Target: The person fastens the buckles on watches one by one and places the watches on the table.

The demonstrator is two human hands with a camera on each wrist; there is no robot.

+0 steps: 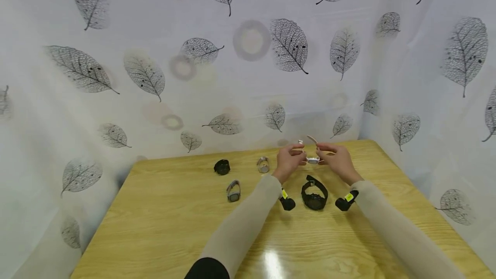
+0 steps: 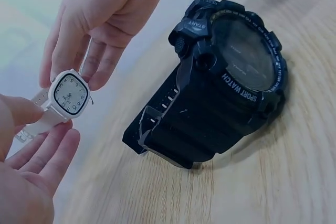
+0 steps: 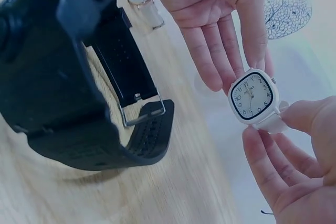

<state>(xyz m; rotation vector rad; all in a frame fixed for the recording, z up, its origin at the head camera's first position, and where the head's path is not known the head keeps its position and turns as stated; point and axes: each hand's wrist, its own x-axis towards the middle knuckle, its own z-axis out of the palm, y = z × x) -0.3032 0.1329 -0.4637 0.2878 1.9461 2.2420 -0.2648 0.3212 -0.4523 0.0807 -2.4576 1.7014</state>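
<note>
A white wristwatch [image 1: 313, 160] with a rounded-square face is held up between both hands over the far right part of the table. Its strap is unfastened, and the two ends stick upward in the head view. My left hand [image 1: 288, 161] pinches the strap on one side of the case, thumb on top in the left wrist view. On the opposite side, my right hand [image 1: 340, 163] pinches the watch [image 3: 252, 97] between thumb and fingers. Nearer to me, below the hands, a chunky black sport watch [image 2: 247, 56] stands on the table with its strap looped.
On the wooden table [image 1: 162, 227], left of the hands, lie a black watch [image 1: 222, 167], a silver-toned watch [image 1: 263, 167] and a grey watch [image 1: 234, 196]. A leaf-printed white curtain [image 1: 248, 89] hangs behind the far edge. Each wrist carries a black camera mount [image 1: 287, 203].
</note>
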